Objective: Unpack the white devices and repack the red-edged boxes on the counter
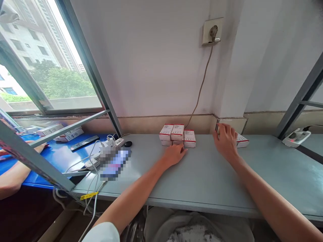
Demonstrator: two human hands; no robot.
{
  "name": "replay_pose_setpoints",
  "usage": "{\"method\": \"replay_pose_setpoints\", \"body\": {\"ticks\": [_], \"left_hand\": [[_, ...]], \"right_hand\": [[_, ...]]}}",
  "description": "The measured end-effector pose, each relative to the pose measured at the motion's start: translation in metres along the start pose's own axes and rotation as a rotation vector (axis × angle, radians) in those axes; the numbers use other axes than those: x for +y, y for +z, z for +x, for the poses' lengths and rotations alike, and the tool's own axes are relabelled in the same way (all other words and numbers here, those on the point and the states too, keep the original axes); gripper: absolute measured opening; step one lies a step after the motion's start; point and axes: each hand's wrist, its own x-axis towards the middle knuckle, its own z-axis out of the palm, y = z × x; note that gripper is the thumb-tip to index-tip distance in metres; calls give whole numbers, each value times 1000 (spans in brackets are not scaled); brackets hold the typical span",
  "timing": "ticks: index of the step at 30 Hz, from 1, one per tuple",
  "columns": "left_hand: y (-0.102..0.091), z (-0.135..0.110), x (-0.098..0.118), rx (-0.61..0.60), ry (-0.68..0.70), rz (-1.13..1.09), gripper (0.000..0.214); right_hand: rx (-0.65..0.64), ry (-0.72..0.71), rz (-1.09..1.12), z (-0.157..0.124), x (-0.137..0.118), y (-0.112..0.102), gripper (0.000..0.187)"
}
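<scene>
Several small white boxes with red trim (177, 134) stand stacked against the wall on a grey-green table (202, 178). My left hand (174, 154) lies on the table just in front of the stack, fingers curled loosely, fingertips near the front right box. My right hand (225, 141) hovers farther right with fingers spread, reaching over another white and red box (242, 141) that lies by the wall corner. Neither hand grips anything.
A power strip with chargers and cables (106, 149) and a blurred phone (115, 164) lie at the table's left. A cord runs up to a wall socket (212, 32). A white device (296, 137) sits far right. Another person's arm (12, 174) rests on a blue table beyond.
</scene>
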Motion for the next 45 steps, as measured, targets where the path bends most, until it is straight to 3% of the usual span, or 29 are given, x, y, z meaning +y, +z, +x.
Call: {"method": "replay_pose_setpoints", "body": {"ticks": [7, 13, 20, 30, 35, 40, 45], "left_hand": [[-3, -1, 2, 2, 1, -12, 28], [-3, 1, 2, 2, 2, -9, 27], [-2, 3, 0, 3, 23, 1, 27], [-1, 4, -1, 9, 25, 5, 28], [0, 3, -1, 13, 27, -5, 27], [-1, 3, 2, 45, 45, -29, 31], [-2, 2, 7, 252, 148, -202, 38]], "right_hand": [[36, 169, -279, 3, 46, -1, 70], [-99, 288, -320, 1, 69, 11, 76], [-262, 322, -343, -2, 71, 17, 70], [-284, 361, -419, -3, 82, 15, 53], [-337, 400, -412, 1, 75, 9, 55], [-236, 259, -249, 5, 55, 9, 64], [-69, -143, 115, -2, 17, 12, 68]]}}
